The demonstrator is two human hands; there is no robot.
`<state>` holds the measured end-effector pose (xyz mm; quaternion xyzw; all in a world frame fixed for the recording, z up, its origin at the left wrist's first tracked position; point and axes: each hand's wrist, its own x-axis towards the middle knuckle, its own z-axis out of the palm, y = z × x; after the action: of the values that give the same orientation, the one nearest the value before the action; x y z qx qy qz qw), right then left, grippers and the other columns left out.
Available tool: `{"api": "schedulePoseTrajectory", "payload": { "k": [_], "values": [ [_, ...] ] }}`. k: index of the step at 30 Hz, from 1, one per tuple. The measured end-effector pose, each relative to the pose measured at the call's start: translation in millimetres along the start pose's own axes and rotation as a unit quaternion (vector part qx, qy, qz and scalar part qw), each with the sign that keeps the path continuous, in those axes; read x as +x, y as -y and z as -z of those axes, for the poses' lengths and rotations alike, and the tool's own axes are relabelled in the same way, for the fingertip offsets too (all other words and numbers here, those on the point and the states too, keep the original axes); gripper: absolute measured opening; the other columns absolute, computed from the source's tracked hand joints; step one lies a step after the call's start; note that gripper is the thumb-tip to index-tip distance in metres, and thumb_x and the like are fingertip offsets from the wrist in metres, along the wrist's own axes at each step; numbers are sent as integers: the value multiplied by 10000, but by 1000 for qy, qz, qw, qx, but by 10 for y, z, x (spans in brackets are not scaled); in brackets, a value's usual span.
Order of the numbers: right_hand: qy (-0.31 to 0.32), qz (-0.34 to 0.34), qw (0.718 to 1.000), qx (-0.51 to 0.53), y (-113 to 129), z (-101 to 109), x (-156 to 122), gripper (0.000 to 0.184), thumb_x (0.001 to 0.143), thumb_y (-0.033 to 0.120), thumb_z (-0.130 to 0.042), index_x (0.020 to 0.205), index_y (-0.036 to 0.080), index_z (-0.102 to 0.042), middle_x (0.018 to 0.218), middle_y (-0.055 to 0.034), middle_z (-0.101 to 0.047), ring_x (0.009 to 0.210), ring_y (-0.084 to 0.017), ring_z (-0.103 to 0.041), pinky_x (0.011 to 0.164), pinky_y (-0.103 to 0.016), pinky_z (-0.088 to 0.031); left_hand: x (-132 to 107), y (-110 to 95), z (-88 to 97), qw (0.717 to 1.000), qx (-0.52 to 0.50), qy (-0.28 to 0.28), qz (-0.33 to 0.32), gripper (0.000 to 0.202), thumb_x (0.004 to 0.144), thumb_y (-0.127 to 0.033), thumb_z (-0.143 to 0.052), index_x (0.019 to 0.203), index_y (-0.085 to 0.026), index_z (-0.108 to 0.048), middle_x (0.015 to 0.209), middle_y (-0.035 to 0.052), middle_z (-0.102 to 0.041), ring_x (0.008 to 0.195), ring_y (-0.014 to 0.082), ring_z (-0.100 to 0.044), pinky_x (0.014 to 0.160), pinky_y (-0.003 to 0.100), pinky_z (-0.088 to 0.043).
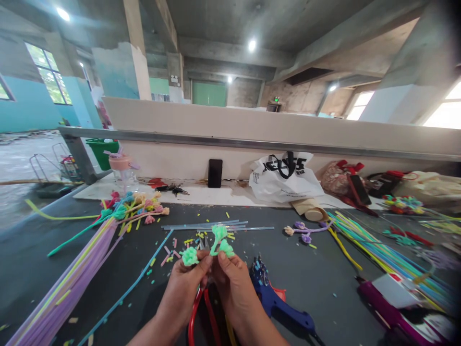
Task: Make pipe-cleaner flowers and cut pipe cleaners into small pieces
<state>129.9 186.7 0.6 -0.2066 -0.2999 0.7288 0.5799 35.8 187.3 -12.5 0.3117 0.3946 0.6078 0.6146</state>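
Note:
My left hand (185, 286) and my right hand (236, 281) meet at the middle of the table. Between their fingertips they pinch a mint-green pipe cleaner flower sprig (219, 233) with three fuzzy heads, one upright and one to each side. Its lower stem is hidden by the fingers. Below the hands lie red-handled pliers (195, 315), their jaws partly showing behind the sprig. Just right of my right hand rests a blue glue gun (275, 300). Small cut bits of pipe cleaner (167, 259) are scattered around.
Lilac pipe cleaners (81, 271) lie at left with finished colourful sprigs (144, 206). Clear glue sticks (216, 226) lie ahead. A purple sprig (306, 233), bundled pipe cleaners (382, 254) and a magenta tool (392, 307) sit at right. A phone (215, 173) and white bag (284, 180) stand behind.

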Motion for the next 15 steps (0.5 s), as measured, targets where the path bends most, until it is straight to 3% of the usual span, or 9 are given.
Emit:
{"api": "schedulePoseTrajectory", "payload": {
  "k": [3, 8, 12, 15],
  "values": [
    [11, -25, 1000, 6, -13, 10, 2, 233, 782, 339, -577, 772, 121, -661, 541, -38, -599, 526, -147, -536, 512, -257, -418, -11, -21, -35, 1000, -20, 16, -5, 187, 631, -267, -720, 596, -126, -603, 485, -48, -495, 417, 30, -394, 423, 154, -318],
    [25, -3, 1000, -4, 15, 1, 15, 215, 741, 309, -630, 910, 176, -621, 672, -21, -618, 574, -138, -538, 552, -257, -414, 29, -133, -33, 998, -48, 37, 19, 154, 651, -243, -709, 653, -124, -612, 546, -27, -540, 444, 43, -441, 430, 157, -350],
    [-26, 33, 996, -76, -35, 44, 51, 336, 647, 280, -729, 941, 226, -577, 938, -10, -608, 829, -142, -558, 725, -247, -411, 159, -240, 62, 989, -127, 68, 26, 137, 697, -238, -679, 747, -117, -640, 694, 27, -623, 635, 102, -572, 622, 206, -459],
    [-25, 51, 979, -194, -146, 127, 82, 331, 642, 344, -726, 887, 199, -557, 887, -15, -593, 833, -148, -534, 724, -247, -401, 216, -270, 108, 987, -149, 60, 21, 156, 727, -255, -654, 788, -111, -647, 748, 50, -649, 742, 139, -603, 722, 239, -469]
  ]
}}
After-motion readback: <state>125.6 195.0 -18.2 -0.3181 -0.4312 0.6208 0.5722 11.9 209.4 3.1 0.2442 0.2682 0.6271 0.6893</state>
